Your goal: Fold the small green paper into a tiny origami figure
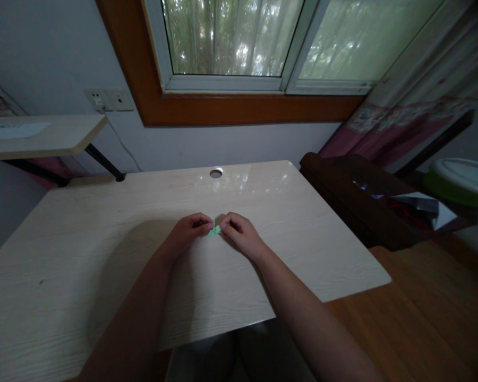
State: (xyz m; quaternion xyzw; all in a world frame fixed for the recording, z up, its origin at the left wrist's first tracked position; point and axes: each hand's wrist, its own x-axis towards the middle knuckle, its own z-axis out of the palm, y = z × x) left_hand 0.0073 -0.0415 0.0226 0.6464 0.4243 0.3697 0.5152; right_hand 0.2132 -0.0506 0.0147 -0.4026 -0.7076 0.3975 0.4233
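A small light-green piece, thin and folded-looking like paper, sits between my two hands over the middle of the desk. My left hand pinches its left side between thumb and fingers. From the other side, my right hand has its thumb and fingertips closed on the right end. Fingertips cover part of the piece, and it is too small for me to make out its exact shape. Both hands are low over the pale wood-grain desk.
A round cable hole lies near the desk's far edge. At the left a raised shelf stands on black legs. Beyond the right edge is dark brown furniture with a green tub. A window is behind the desk.
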